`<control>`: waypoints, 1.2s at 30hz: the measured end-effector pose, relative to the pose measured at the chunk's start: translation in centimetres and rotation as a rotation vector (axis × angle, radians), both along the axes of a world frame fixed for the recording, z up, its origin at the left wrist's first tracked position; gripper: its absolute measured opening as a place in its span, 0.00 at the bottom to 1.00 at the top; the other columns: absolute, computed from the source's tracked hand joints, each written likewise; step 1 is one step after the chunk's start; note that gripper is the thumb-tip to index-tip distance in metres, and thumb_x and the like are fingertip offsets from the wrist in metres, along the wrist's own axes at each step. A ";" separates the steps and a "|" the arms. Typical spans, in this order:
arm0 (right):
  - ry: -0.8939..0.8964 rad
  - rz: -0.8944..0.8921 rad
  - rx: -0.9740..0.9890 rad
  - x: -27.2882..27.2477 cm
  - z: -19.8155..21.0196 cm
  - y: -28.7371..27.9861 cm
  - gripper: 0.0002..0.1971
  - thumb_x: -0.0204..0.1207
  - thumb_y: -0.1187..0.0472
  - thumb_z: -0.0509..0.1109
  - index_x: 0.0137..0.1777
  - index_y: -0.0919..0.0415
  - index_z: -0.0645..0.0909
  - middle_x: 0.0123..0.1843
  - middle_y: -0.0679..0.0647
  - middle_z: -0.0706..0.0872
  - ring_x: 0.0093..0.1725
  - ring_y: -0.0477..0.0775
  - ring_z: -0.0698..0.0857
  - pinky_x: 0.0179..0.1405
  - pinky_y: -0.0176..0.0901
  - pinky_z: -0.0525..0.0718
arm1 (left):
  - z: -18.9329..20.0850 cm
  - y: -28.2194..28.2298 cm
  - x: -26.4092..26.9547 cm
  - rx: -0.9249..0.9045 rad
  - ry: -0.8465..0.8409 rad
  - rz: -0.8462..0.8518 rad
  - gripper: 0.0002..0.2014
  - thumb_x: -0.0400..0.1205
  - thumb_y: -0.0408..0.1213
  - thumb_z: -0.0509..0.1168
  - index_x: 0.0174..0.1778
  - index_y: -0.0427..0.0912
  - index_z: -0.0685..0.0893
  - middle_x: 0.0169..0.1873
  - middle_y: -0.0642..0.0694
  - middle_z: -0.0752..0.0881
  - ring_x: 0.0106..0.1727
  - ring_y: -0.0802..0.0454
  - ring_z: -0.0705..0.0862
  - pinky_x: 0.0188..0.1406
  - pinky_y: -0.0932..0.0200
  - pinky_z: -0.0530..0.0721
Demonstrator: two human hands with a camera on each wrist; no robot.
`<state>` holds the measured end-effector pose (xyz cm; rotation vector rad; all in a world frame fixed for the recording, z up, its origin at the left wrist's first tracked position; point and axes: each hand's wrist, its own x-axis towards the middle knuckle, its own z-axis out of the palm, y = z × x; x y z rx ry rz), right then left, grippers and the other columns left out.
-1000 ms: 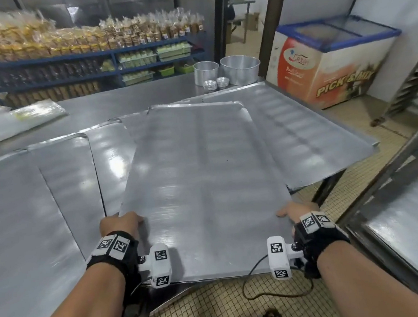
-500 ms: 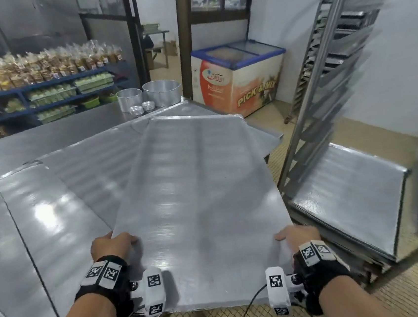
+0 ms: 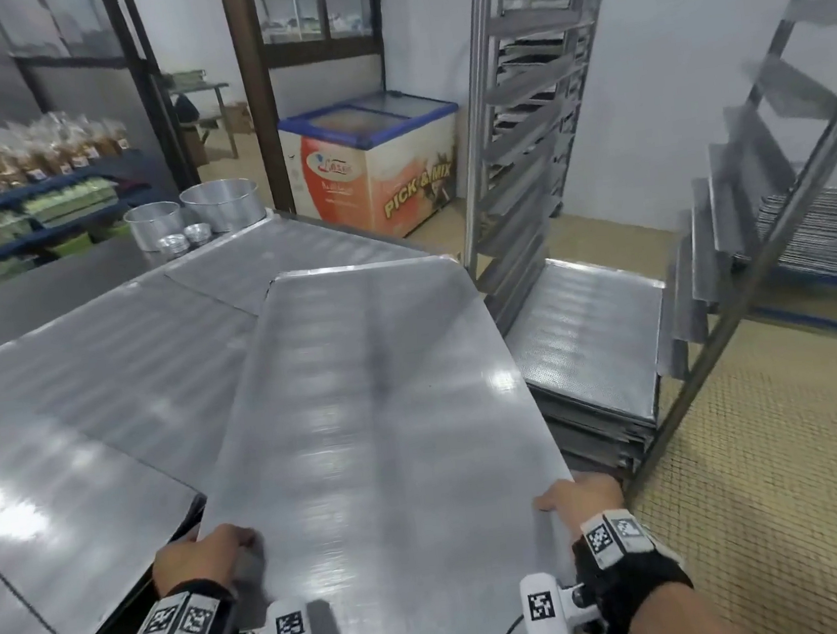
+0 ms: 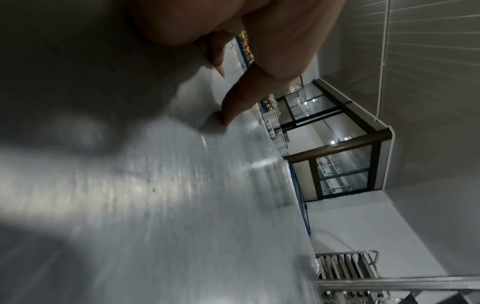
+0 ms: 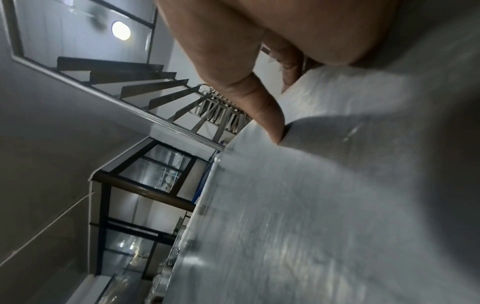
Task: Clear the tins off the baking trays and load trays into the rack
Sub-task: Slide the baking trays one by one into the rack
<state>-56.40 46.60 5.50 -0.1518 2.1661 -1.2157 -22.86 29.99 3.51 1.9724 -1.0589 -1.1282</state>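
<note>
Hands gripped a baking tray (image 3: 376, 424) at frame bottom: left hand (image 3: 201, 551) and right hand (image 3: 582, 498) thumbs on top, other fingers hidden beneath; rack (image 3: 529, 114) blurred upper right.

Steel table (image 3: 43, 299) carries flat trays (image 3: 103, 381) and 4 tins (image 3: 221, 203).

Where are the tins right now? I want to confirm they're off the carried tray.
In the head view the tins stand on the table's far end, left of the chest freezer.

freezer (image 3: 380, 166): orange front, blue-rimmed glass lid
shelves (image 3: 23, 213): blue, holding bagged goods
floor (image 3: 785, 484): small yellow tiles
</note>
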 end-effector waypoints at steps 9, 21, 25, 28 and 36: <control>-0.063 -0.105 0.060 5.1 -0.4 5.8 0.07 0.67 0.77 0.76 0.36 0.68 0.82 0.32 0.56 0.84 0.30 0.54 0.80 0.30 0.37 0.75 | -0.2 2.7 3.3 0.026 0.047 -0.055 0.19 0.71 0.27 0.77 0.57 0.25 0.86 0.44 0.33 0.84 0.46 0.34 0.84 0.51 0.48 0.82; -0.078 -0.366 0.094 14.2 -1.2 14.7 0.09 0.61 0.78 0.76 0.42 0.75 0.85 0.41 0.66 0.89 0.37 0.63 0.86 0.39 0.47 0.85 | -1.0 4.7 6.6 0.061 0.071 -0.225 0.29 0.68 0.30 0.77 0.66 0.28 0.83 0.32 0.36 0.88 0.32 0.37 0.88 0.31 0.55 0.83; -0.101 -0.427 0.095 15.8 -1.2 17.4 0.09 0.61 0.77 0.76 0.42 0.75 0.84 0.39 0.65 0.88 0.32 0.59 0.84 0.28 0.39 0.78 | -1.3 5.4 6.0 0.030 0.080 -0.276 0.13 0.69 0.27 0.75 0.49 0.29 0.87 0.29 0.40 0.85 0.32 0.39 0.86 0.37 0.51 0.85; -0.104 -0.471 0.094 16.2 -1.5 19.0 0.10 0.61 0.77 0.77 0.42 0.75 0.82 0.39 0.67 0.87 0.29 0.59 0.81 0.25 0.39 0.75 | -0.9 6.0 5.0 0.038 0.086 -0.328 0.10 0.69 0.27 0.75 0.28 0.40 0.81 0.26 0.43 0.83 0.29 0.45 0.82 0.43 0.52 0.83; -0.103 -0.499 0.146 13.4 -1.7 19.8 0.05 0.65 0.77 0.76 0.40 0.78 0.84 0.33 0.59 0.84 0.31 0.55 0.79 0.19 0.36 0.72 | -4.8 3.4 -0.7 0.058 0.106 -0.410 0.13 0.52 0.36 0.73 0.31 0.41 0.89 0.29 0.42 0.90 0.33 0.39 0.90 0.44 0.40 0.91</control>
